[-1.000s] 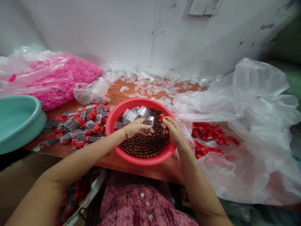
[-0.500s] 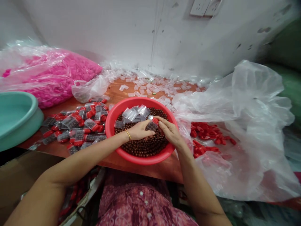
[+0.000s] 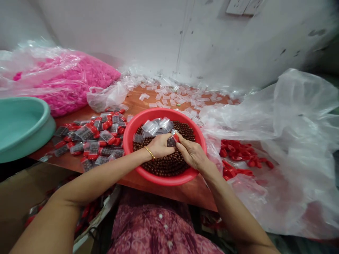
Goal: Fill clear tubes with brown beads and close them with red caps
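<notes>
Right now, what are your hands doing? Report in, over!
Left hand and right hand both pinch one small clear packet with a red cap. Held over brown beads in the red basin. Empty packets lie just behind.

A: Basin finish?
B: The red basin (image 3: 137, 124) is smooth, glossy plastic; the brown beads (image 3: 166, 165) in it are polished and shiny.

A: Packaging?
B: The small case (image 3: 172, 140) is clear, glossy plastic. The large bag (image 3: 291, 116) is thin, translucent, crinkled film.

A: Work surface?
B: The table (image 3: 137, 106) is smooth, reddish wood-look board.
</notes>
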Available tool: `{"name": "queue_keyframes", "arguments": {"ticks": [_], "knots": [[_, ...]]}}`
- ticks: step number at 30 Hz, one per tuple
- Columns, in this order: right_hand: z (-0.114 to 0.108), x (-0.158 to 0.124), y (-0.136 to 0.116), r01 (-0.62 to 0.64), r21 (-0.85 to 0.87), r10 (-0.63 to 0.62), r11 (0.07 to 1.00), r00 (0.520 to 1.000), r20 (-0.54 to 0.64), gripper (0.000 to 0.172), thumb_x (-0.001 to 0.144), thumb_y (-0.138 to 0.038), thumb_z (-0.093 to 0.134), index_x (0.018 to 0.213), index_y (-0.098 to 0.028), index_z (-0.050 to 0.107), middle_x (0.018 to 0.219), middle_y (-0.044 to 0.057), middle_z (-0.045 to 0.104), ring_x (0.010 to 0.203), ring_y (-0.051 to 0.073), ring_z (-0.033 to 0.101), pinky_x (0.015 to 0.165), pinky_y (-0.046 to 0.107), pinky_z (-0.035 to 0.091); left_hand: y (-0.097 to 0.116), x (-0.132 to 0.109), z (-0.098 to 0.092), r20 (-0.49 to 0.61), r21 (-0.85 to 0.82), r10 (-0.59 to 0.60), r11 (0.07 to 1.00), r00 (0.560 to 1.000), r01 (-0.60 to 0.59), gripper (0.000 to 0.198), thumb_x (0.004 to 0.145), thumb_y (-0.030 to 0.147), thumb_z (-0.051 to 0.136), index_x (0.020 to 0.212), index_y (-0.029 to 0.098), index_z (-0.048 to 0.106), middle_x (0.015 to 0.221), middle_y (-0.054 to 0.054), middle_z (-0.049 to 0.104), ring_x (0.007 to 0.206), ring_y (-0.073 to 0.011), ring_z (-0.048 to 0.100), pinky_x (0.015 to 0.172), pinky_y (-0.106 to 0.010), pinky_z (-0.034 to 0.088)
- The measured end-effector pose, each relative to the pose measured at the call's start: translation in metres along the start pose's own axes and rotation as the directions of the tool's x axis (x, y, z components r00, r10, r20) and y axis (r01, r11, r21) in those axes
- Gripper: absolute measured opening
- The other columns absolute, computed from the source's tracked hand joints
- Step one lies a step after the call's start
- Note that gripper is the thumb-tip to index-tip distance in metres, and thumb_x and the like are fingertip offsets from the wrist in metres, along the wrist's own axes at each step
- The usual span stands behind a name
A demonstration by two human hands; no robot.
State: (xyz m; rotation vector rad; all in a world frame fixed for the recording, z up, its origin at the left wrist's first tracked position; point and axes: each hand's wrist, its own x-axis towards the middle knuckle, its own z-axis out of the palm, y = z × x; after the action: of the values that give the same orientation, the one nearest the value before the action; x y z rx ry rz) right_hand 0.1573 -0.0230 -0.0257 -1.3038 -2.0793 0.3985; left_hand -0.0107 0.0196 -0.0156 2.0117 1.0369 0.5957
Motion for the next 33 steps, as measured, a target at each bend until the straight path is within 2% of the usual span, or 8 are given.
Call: {"name": "queue_keyframes", "arguments": {"ticks": [6,10,13,17,20,25,30,33], "knots": [[-0.003,-0.004,-0.002,-0.031,0.072,0.039,0.997,0.992,-0.118,0.045,0.091,-0.043,0.036,0.087,-0.018,0.073,0.066,0.004,0.068,0.056,0.017,0.062,0.052,0.025,0.047,0.002,0.004,0.002,0.208,-0.011,0.104,0.995,0.973,-0.103,0.020,0.066,0.024,0.057,0.083,0.013,0.057,0.070,0.002,0.058,0.065,-0.0112,0.050,0.061,-0.021,0.039],[-0.003,0.000,-0.007,-0.145,0.273,0.216,0.951,0.943,-0.251,0.051,0.087,-0.050,0.043,0.056,-0.017,0.065,0.049,0.000,0.053,0.045,0.011,0.048,0.046,0.024,0.038,0.007,0.003,-0.002,0.214,0.142,0.124,0.978,0.969,-0.156,0.012,0.065,0.019,0.054,0.075,0.014,0.057,0.065,0.003,0.057,0.061,-0.0114,0.050,0.058,-0.021,0.037],[0.005,0.011,-0.010,-0.208,0.543,0.397,0.813,0.881,-0.256,0.047,0.084,-0.055,0.046,0.063,-0.017,0.066,0.052,-0.001,0.050,0.049,0.011,0.047,0.050,0.024,0.040,0.012,0.001,-0.005,0.230,0.283,0.106,0.944,0.967,-0.171,0.010,0.064,0.020,0.055,0.072,0.015,0.058,0.062,0.002,0.057,0.058,-0.0123,0.051,0.054,-0.021,0.036],[0.018,0.026,-0.010,-0.286,0.739,0.505,0.610,0.859,-0.084,0.059,0.083,-0.065,0.033,0.089,-0.017,0.068,0.069,0.002,0.059,0.055,0.012,0.050,0.053,0.026,0.043,0.017,0.001,-0.003,0.317,0.457,0.074,0.862,0.945,-0.221,0.018,0.067,0.026,0.056,0.080,0.015,0.062,0.072,-0.004,0.065,0.067,-0.0183,0.060,0.059,-0.025,0.043],[0.026,0.031,-0.010,-0.340,0.736,0.486,0.586,0.874,0.017,0.073,0.081,-0.073,0.023,0.118,-0.022,0.059,0.098,0.005,0.064,0.079,0.016,0.060,0.076,0.032,0.049,0.019,0.001,0.002,0.348,0.526,0.076,0.809,0.935,-0.261,0.029,0.070,0.029,0.056,0.094,0.013,0.062,0.083,-0.008,0.068,0.077,-0.0229,0.064,0.066,-0.029,0.048],[0.033,0.026,-0.013,-0.325,0.717,0.416,0.617,0.908,0.053,0.087,0.073,-0.082,0.027,0.135,-0.024,0.044,0.138,0.006,0.046,0.128,0.020,0.041,0.113,0.037,0.021,0.018,-0.004,0.004,0.392,0.590,0.080,0.742,0.916,-0.318,0.032,0.074,0.027,0.054,0.101,0.012,0.060,0.086,-0.011,0.069,0.081,-0.0257,0.066,0.069,-0.032,0.051],[0.030,0.027,-0.020,-0.290,0.784,0.384,0.549,0.921,0.072,0.083,0.074,-0.081,0.026,0.133,-0.027,0.046,0.136,0.006,0.049,0.126,0.023,0.044,0.110,0.044,0.027,0.015,-0.003,0.005,0.383,0.631,0.135,0.684,0.914,-0.366,0.031,0.074,0.028,0.054,0.100,0.012,0.060,0.082,-0.011,0.069,0.077,-0.0247,0.066,0.065,-0.031,0.049],[0.022,0.028,-0.023,-0.102,0.864,0.381,0.493,0.918,-0.109,0.078,0.079,-0.076,0.015,0.127,-0.026,0.051,0.125,0.008,0.057,0.109,0.024,0.056,0.094,0.045,0.043,0.019,0.000,0.001,0.278,0.603,0.220,0.718,0.935,-0.348,0.024,0.074,0.028,0.054,0.093,0.015,0.060,0.077,-0.007,0.068,0.070,-0.0201,0.064,0.061,-0.027,0.046]]}}
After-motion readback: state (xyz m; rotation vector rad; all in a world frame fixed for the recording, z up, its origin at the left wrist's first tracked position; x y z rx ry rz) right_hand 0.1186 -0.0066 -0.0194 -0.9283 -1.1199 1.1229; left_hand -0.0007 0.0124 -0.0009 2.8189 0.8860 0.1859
